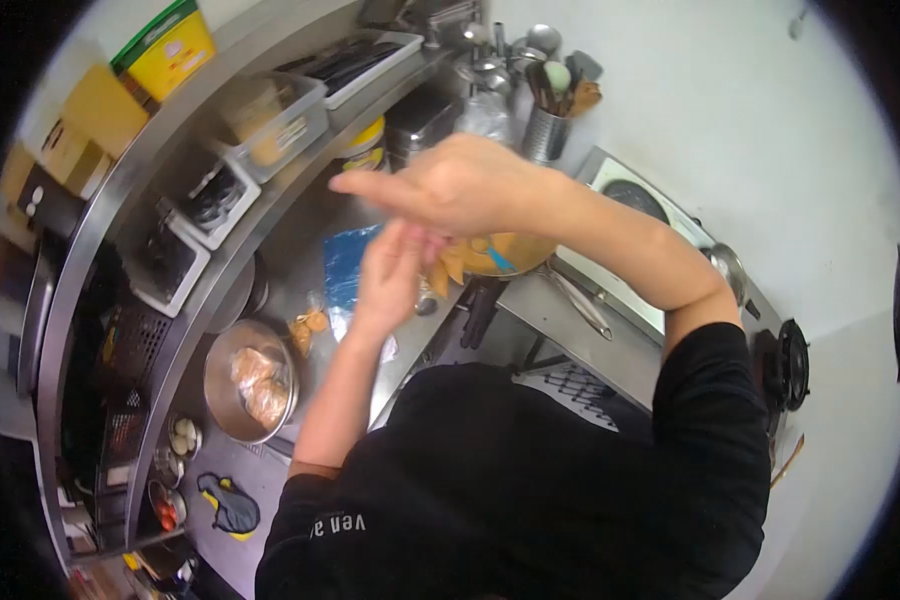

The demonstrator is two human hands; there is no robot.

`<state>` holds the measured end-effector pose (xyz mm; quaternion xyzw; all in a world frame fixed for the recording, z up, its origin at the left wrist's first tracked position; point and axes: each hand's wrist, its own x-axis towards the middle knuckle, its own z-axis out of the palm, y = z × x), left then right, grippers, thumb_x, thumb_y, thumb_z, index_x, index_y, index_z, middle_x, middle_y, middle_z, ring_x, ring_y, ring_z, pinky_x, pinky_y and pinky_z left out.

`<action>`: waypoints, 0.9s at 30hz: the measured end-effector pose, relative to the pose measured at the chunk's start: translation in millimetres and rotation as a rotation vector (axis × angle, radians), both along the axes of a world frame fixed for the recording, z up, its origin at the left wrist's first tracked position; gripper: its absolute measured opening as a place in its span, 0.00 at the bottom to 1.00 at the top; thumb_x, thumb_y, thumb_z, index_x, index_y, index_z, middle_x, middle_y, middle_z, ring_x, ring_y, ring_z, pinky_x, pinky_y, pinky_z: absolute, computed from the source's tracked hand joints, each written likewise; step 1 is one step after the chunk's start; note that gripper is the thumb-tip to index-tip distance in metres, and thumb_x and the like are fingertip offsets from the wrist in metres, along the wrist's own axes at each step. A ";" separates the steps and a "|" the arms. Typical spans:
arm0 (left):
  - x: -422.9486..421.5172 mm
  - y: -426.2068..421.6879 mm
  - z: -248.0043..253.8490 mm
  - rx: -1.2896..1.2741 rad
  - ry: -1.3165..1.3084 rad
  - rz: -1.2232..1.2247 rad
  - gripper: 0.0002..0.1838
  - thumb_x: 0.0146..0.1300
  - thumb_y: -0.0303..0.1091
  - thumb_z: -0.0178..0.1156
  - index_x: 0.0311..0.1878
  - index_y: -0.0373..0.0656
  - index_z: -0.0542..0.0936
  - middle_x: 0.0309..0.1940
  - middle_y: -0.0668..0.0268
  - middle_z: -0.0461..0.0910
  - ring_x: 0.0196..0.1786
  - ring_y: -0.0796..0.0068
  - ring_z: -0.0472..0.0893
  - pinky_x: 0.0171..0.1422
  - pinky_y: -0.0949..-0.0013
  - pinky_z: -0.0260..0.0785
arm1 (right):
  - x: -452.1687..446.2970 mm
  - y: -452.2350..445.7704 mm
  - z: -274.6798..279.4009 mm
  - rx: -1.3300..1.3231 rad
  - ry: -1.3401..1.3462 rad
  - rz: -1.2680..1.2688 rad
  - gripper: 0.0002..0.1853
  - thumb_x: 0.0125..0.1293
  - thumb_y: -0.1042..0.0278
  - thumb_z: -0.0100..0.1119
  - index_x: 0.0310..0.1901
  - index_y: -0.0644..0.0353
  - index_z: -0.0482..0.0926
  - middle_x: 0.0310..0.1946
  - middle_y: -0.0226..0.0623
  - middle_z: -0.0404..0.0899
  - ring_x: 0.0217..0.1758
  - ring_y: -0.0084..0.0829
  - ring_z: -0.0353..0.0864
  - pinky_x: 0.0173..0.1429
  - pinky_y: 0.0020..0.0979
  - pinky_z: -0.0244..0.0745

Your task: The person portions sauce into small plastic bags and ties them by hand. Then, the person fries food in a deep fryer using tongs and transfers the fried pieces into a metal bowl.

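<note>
My right hand (pixel 460 188) is raised over the counter, smeared by motion, with one digit pointing left and the other fingers mostly hidden beneath it. Just below it, my left hand (pixel 391 272) has its fingers pressed together against the underside of the right hand. Anything between the two hands is hidden. Under and beyond them a pan (pixel 523 251) holds flat orange-brown pieces and a small blue item. More orange-brown pieces (pixel 308 328) lie on the counter, left of my left hand. A blue plastic sheet or bag (pixel 348 265) lies close to that hand.
A steel bowl (pixel 220 375) holds plastic-wrapped food. Above the counter runs a steel shelf (pixel 260 235) with plastic bins. Right of my arms stands a hob (pixel 610 270); a utensil holder (pixel 546 137) is behind it. A dark cloth or glove (pixel 232 507) lies at lower left.
</note>
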<state>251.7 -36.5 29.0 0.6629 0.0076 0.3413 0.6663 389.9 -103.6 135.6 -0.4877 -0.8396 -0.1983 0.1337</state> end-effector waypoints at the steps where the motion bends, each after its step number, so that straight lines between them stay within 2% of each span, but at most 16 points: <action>1: -3.9 -1.2 -0.6 0.073 0.103 -0.003 0.16 0.76 0.41 0.43 0.41 0.38 0.75 0.31 0.70 0.74 0.36 0.80 0.72 0.44 0.74 0.65 | 4.4 -2.9 -0.2 -0.033 0.040 0.008 0.32 0.54 0.67 0.61 0.63 0.55 0.67 0.19 0.30 0.78 0.21 0.32 0.81 0.23 0.33 0.75; 3: -7.0 -7.5 4.1 0.222 0.143 0.091 0.15 0.76 0.37 0.43 0.40 0.38 0.74 0.31 0.66 0.75 0.36 0.75 0.75 0.47 0.71 0.66 | 13.1 -2.2 -5.0 -0.072 0.081 0.032 0.28 0.54 0.67 0.62 0.60 0.56 0.69 0.18 0.29 0.77 0.19 0.32 0.80 0.22 0.32 0.74; 6: -12.8 -12.6 -5.2 0.224 0.159 0.106 0.15 0.76 0.37 0.42 0.35 0.39 0.70 0.35 0.65 0.75 0.42 0.75 0.74 0.50 0.71 0.65 | 22.0 2.5 -12.7 0.058 0.116 0.077 0.11 0.63 0.67 0.61 0.45 0.58 0.74 0.19 0.35 0.77 0.21 0.37 0.80 0.23 0.33 0.74; 7: -13.6 -13.0 -9.9 0.226 0.164 0.112 0.15 0.76 0.37 0.42 0.34 0.40 0.69 0.36 0.64 0.75 0.44 0.75 0.74 0.50 0.71 0.65 | 23.7 4.2 -14.3 0.059 0.119 0.094 0.11 0.63 0.67 0.61 0.45 0.58 0.74 0.19 0.35 0.77 0.21 0.37 0.80 0.23 0.33 0.74; 9: -13.2 -10.8 -21.2 0.351 0.002 0.201 0.11 0.73 0.30 0.45 0.35 0.38 0.73 0.34 0.58 0.75 0.42 0.61 0.75 0.60 0.62 0.64 | 28.5 9.2 -20.1 0.104 0.166 0.091 0.10 0.62 0.69 0.61 0.43 0.59 0.73 0.21 0.37 0.78 0.22 0.38 0.81 0.25 0.35 0.75; 10: -19.7 -12.8 -20.6 0.286 0.046 0.184 0.11 0.71 0.28 0.47 0.33 0.37 0.74 0.38 0.56 0.74 0.48 0.59 0.75 0.63 0.61 0.62 | 31.4 13.5 -24.9 0.130 0.200 0.101 0.10 0.62 0.70 0.62 0.43 0.60 0.73 0.22 0.39 0.79 0.23 0.40 0.81 0.26 0.36 0.75; 15: -36.7 -7.5 -40.7 0.327 0.060 0.252 0.10 0.67 0.25 0.52 0.29 0.37 0.77 0.45 0.56 0.70 0.59 0.53 0.71 0.63 0.63 0.61 | 34.9 24.4 -34.0 0.120 0.258 0.083 0.11 0.62 0.71 0.62 0.44 0.61 0.72 0.25 0.40 0.81 0.25 0.41 0.82 0.27 0.36 0.77; 17: -44.4 -0.6 -49.3 0.522 0.134 0.367 0.07 0.64 0.26 0.57 0.30 0.40 0.80 0.45 0.56 0.69 0.58 0.55 0.70 0.62 0.64 0.61 | 37.4 35.0 -47.0 0.157 0.290 0.094 0.11 0.62 0.72 0.61 0.44 0.61 0.72 0.26 0.42 0.81 0.26 0.41 0.83 0.27 0.36 0.77; 18: -49.6 4.8 -48.1 0.674 0.230 0.480 0.05 0.62 0.31 0.60 0.32 0.43 0.84 0.41 0.61 0.69 0.51 0.61 0.70 0.58 0.64 0.61 | 37.1 38.2 -53.2 0.148 0.319 0.071 0.13 0.62 0.68 0.63 0.44 0.60 0.73 0.27 0.43 0.81 0.27 0.43 0.82 0.27 0.37 0.76; 19: -54.0 11.9 -48.0 0.673 0.240 0.509 0.05 0.62 0.31 0.60 0.32 0.43 0.84 0.41 0.61 0.69 0.51 0.61 0.70 0.58 0.64 0.61 | 37.1 40.6 -57.3 0.145 0.321 0.102 0.13 0.62 0.68 0.63 0.44 0.60 0.73 0.27 0.43 0.81 0.27 0.43 0.82 0.27 0.37 0.76; 21: -59.8 29.4 -47.5 0.749 0.378 0.522 0.04 0.58 0.31 0.64 0.33 0.44 0.85 0.39 0.62 0.70 0.48 0.60 0.69 0.52 0.65 0.62 | 33.9 45.7 -62.5 -0.059 0.267 -0.048 0.15 0.61 0.63 0.64 0.46 0.57 0.72 0.28 0.42 0.82 0.26 0.45 0.82 0.28 0.37 0.76; 22: -61.5 38.4 -44.0 0.805 0.386 0.548 0.04 0.55 0.30 0.66 0.33 0.44 0.87 0.32 0.64 0.72 0.42 0.62 0.73 0.45 0.65 0.66 | 24.1 41.8 -56.2 -0.199 0.314 -0.081 0.15 0.60 0.59 0.64 0.43 0.58 0.76 0.29 0.42 0.82 0.29 0.47 0.81 0.32 0.38 0.76; 23: -63.5 47.9 -47.7 0.795 0.403 0.579 0.04 0.55 0.30 0.66 0.33 0.44 0.87 0.32 0.64 0.72 0.42 0.62 0.73 0.45 0.65 0.66 | 18.5 41.1 -61.8 -0.210 0.311 -0.047 0.15 0.60 0.59 0.64 0.43 0.58 0.76 0.29 0.42 0.82 0.29 0.47 0.81 0.32 0.38 0.76; 25: -69.2 70.3 -66.7 0.735 0.519 0.537 0.04 0.54 0.31 0.66 0.33 0.44 0.87 0.25 0.63 0.74 0.34 0.65 0.75 0.38 0.64 0.68 | 10.4 42.6 -79.3 -0.416 0.276 0.016 0.14 0.63 0.55 0.61 0.38 0.60 0.80 0.26 0.47 0.80 0.32 0.49 0.81 0.37 0.44 0.75; 26: -71.9 80.0 -75.6 0.751 0.471 0.591 0.04 0.54 0.29 0.66 0.32 0.42 0.87 0.21 0.60 0.77 0.28 0.64 0.77 0.36 0.63 0.71 | 4.3 42.1 -91.6 -0.455 0.398 0.013 0.13 0.64 0.57 0.60 0.36 0.60 0.82 0.27 0.48 0.80 0.34 0.49 0.81 0.39 0.43 0.75; 27: -75.8 86.1 -77.0 0.738 0.502 0.639 0.04 0.54 0.29 0.66 0.32 0.42 0.87 0.21 0.60 0.77 0.28 0.64 0.77 0.36 0.63 0.71 | -3.3 43.0 -107.8 -0.502 0.518 0.019 0.13 0.65 0.59 0.59 0.35 0.61 0.83 0.29 0.49 0.80 0.36 0.49 0.81 0.41 0.43 0.75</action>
